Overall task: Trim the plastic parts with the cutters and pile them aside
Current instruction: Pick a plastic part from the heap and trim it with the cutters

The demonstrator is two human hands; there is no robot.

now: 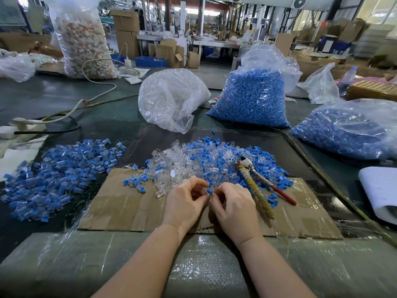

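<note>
My left hand (186,202) and my right hand (233,206) meet over a cardboard sheet (129,209), fingertips pinching one small blue plastic part (210,191) between them. Just beyond lies a heap of loose clear and blue parts (206,162). The cutters (255,183), with one tape-wrapped handle and one red handle, lie on that heap's right side, untouched, right of my right hand. A separate pile of blue-and-clear parts (58,175) spreads out on the left of the table.
A clear bag of clear parts (171,100) and two bags of blue parts (251,97) (348,132) stand behind the heap. A power strip and cables (28,125) lie at the left. A white roll (380,190) sits at the right edge.
</note>
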